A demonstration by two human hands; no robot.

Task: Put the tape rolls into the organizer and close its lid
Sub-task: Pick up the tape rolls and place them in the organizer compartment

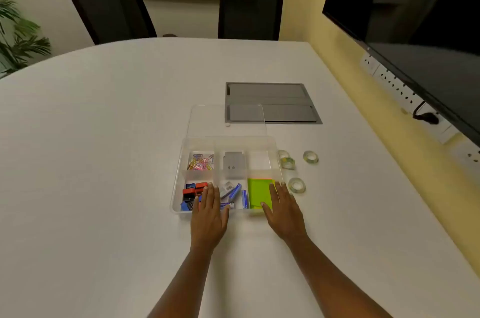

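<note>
Resting flat with fingers (279, 189) spread and holding nothing, both hands leave four tape rolls (297, 184) just beyond them outside the open organizer (179, 177).

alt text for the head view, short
Two bare hands, left hand and right hand, rest flat at the near edge of an open clear organizer on a white table, with four tape rolls lying loose to its right.
</note>
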